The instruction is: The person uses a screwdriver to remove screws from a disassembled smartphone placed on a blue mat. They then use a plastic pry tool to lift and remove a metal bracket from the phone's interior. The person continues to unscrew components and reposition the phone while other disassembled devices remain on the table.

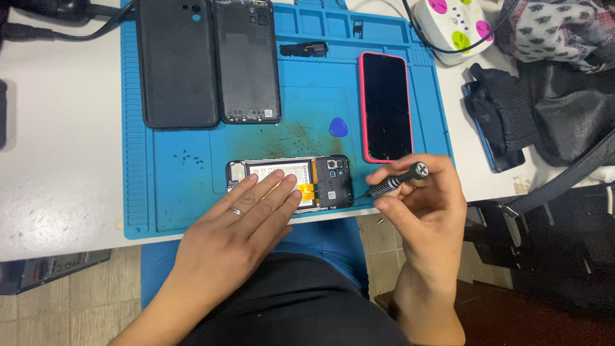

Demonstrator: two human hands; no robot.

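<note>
The opened phone (291, 184) lies back-up at the near edge of the blue mat (166, 192), its pale battery, orange ribbon strip and dark camera board showing inside the thin frame. The left hand (240, 234) lies flat on it, palm down, fingers (275, 192) straight and slightly spread over the battery, a ring on one of them. Just to the right of those fingers, the right hand (426, 202) pinches a small black screwdriver (394, 181) between thumb and fingertips, the wrist raised, the ribbed handle tilted up to the right and the thin tip pointing at the phone's right edge; whether it touches cannot be told.

Beyond the right hand's fingers a phone in a red case (385, 106) lies screen-up, glossy and dark. A small blue triangular pick (339, 127) rests between it and the opened phone. Farther beyond the left fingers lie a matte black phone case (176, 64) and a dark back cover (246, 61), side by side and touching. The mat is rubbery, ribbed along its left border, smudged dark in the middle, with shallow moulded trays at its far edge; one holds a small black part (304, 49). The mat sits on a white surface (57, 160).
</note>
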